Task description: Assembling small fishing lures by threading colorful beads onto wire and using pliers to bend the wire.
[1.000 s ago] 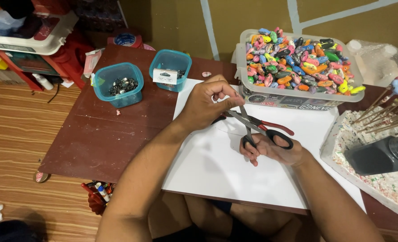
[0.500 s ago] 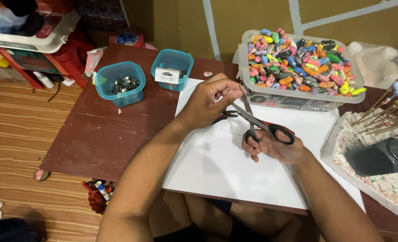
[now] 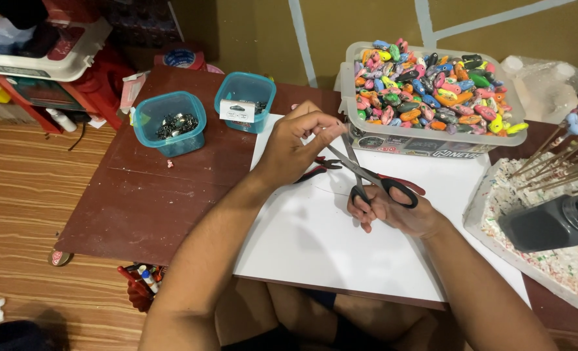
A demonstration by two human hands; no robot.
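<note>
The right hand (image 3: 393, 211) grips the black-handled steel scissors (image 3: 367, 174), fingers passed through the handle loops; the blades stand open in a narrow V pointing up toward the left hand (image 3: 295, 146). The left hand is held above the white rectangular sheet (image 3: 315, 240), fingers curled and fingertips (image 3: 331, 127) pinched together just beside the blade tips; what they pinch is too small to tell. A pair of red-handled pliers (image 3: 315, 169) lies on the sheet, partly hidden under the left hand. The sheet rests on a dark brown low wooden table (image 3: 139, 201). Behind the hands sits a clear plastic tub of multicoloured small moulded pieces (image 3: 432, 88); to the left stand two teal square plastic containers (image 3: 170, 123) holding small dark metal parts; at the right edge lies a black jar (image 3: 549, 224) on a speckled white tray (image 3: 497, 195).
</note>
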